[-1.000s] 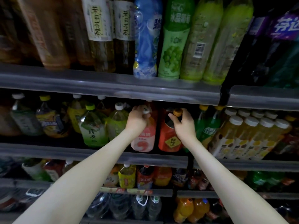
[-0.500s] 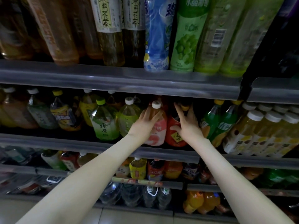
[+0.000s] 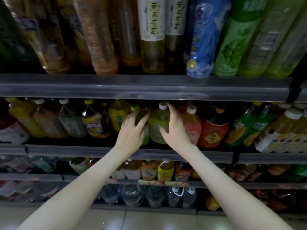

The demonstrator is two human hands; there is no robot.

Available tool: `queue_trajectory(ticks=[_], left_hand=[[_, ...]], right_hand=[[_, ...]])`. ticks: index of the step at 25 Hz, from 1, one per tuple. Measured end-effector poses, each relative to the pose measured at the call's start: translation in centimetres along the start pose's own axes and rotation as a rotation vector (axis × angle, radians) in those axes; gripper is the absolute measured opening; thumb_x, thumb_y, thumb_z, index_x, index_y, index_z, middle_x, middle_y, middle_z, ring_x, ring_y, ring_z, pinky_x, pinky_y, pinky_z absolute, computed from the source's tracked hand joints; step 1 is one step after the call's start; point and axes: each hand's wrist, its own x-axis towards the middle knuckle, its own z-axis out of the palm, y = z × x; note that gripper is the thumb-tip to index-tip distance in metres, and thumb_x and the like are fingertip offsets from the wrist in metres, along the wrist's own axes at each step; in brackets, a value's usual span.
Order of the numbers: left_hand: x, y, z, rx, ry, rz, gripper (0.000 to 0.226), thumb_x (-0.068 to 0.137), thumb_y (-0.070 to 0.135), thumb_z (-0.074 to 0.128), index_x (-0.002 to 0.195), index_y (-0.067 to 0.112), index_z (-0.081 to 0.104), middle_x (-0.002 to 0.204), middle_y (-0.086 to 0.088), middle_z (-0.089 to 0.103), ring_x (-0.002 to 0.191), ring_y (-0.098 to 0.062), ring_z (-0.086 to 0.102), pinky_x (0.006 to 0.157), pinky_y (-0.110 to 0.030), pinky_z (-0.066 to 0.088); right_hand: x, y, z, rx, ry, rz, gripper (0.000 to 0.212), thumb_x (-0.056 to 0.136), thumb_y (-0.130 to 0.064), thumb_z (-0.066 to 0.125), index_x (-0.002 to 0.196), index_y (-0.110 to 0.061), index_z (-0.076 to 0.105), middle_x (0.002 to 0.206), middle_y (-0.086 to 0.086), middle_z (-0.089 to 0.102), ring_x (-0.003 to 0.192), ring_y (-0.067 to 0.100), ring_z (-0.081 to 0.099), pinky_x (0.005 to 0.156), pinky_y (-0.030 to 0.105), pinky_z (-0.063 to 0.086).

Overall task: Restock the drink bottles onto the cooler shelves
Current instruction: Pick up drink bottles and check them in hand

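Below the wrists: shelf rail (image 3: 166, 155), small bottles on the tiers under it.
Left hand (image 3: 132, 130): fingers spread and loose, laid on the green-capped bottle (image 3: 135, 108), not closed round it.
Right hand (image 3: 175, 133): fingers splayed, touching the white-capped bottle (image 3: 156, 122) at its left.
Between the 2 hands: those 2 bottles stand side by side.
Right of that hand: pink-label bottle (image 3: 191, 127), then red bottle (image 3: 212, 131).
Above both hands: upper shelf (image 3: 149, 87) with tall bottles.

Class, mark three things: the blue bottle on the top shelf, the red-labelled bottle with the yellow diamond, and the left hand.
blue bottle (image 3: 202, 40): head view, middle of its wrapper.
red-labelled bottle (image 3: 214, 127): head view, red label above the diamond.
left hand (image 3: 132, 132): head view, back of the hand.
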Motion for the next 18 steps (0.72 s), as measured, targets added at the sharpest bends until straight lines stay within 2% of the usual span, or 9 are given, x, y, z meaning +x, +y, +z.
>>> queue_trajectory(ticks=[1,3,5,8,10,12,15,16,18], left_hand=[[0.0,-1.4,-0.7,0.009,-0.064,-0.038,0.065,0.086,0.01,0.052,0.145,0.024,0.028,0.14,-0.029,0.036,0.127,-0.047,0.037,0.102,-0.055,0.039],[0.4,-3.5,-1.8,-0.012,-0.242,-0.062,0.076,0.09,0.011,0.054,0.151,0.031,0.014,0.15,-0.027,0.021,0.138,-0.045,0.02,0.108,-0.055,0.032],[1.1,-4.7,-2.5,-0.091,-0.385,-0.063,0.075,0.094,0.015,0.05,0.15,0.034,0.003,0.153,-0.021,0.017,0.142,-0.038,0.015,0.11,-0.047,0.032],[2.4,-5.2,-2.8,-0.166,-0.306,-0.084,0.069,0.096,0.03,0.05,0.151,0.03,0.009,0.14,-0.021,0.033,0.13,-0.04,0.033,0.1,-0.044,0.039],[3.0,-5.2,-2.9,-0.107,-0.257,-0.106,0.061,0.097,0.039,0.046,0.15,0.023,0.02,0.134,-0.024,0.038,0.123,-0.042,0.038,0.093,-0.046,0.042],[3.0,-5.2,-3.1,-0.024,-0.164,-0.033,0.051,0.096,0.032,0.052,0.141,0.013,0.04,0.119,-0.028,0.049,0.11,-0.046,0.048,0.077,-0.048,0.049],[1.7,-6.0,-3.3,0.022,-0.024,0.117,0.042,0.08,0.018,0.074,0.117,0.005,0.061,0.09,-0.027,0.057,0.079,-0.045,0.059,0.049,-0.041,0.05],[1.1,-6.1,-3.3,0.019,-0.015,0.137,0.041,0.078,0.019,0.075,0.114,0.005,0.062,0.088,-0.026,0.057,0.077,-0.044,0.058,0.046,-0.039,0.048],[0.0,-6.1,-3.6,0.013,-0.031,0.157,0.041,0.08,0.024,0.074,0.115,0.007,0.06,0.088,-0.023,0.057,0.077,-0.041,0.058,0.046,-0.036,0.046]], right_hand=[[1.2,-0.4,1.0,0.001,-0.018,0.063,0.086,0.089,-0.018,0.065,0.152,-0.017,0.007,0.155,0.009,0.019,0.142,0.021,0.02,0.115,0.028,0.018],[3.3,-0.8,2.4,-0.081,-0.095,0.173,0.091,0.09,-0.02,0.063,0.153,-0.026,-0.003,0.158,0.005,0.005,0.145,0.024,0.012,0.118,0.035,0.019],[4.2,-1.4,2.9,-0.145,-0.106,0.255,0.09,0.09,-0.011,0.06,0.151,-0.034,-0.002,0.156,0.002,0.002,0.144,0.027,0.016,0.114,0.041,0.032],[4.1,-2.6,3.0,-0.183,-0.057,0.329,0.078,0.093,-0.004,0.05,0.151,-0.036,0.009,0.154,0.004,0.003,0.137,0.03,0.029,0.098,0.037,0.047],[3.8,-3.4,2.9,-0.235,-0.033,0.352,0.062,0.098,-0.011,0.044,0.151,-0.028,0.017,0.154,0.013,0.009,0.134,0.034,0.034,0.1,0.038,0.044],[3.0,-3.8,2.7,-0.3,0.008,0.329,0.051,0.098,-0.018,0.047,0.147,-0.021,0.031,0.145,0.02,0.027,0.127,0.038,0.039,0.099,0.041,0.041],[0.3,-4.0,3.3,-0.549,0.086,0.076,0.033,0.092,-0.023,0.059,0.122,-0.01,0.056,0.114,0.017,0.05,0.1,0.035,0.048,0.076,0.044,0.049],[-0.7,-3.7,3.5,-0.594,0.107,0.016,0.029,0.091,-0.025,0.062,0.115,-0.009,0.059,0.104,0.015,0.052,0.091,0.033,0.049,0.066,0.042,0.049],[-2.3,-3.3,3.6,-0.572,0.083,0.049,0.03,0.092,-0.032,0.06,0.114,-0.011,0.056,0.095,0.011,0.05,0.078,0.028,0.05,0.051,0.032,0.04]])
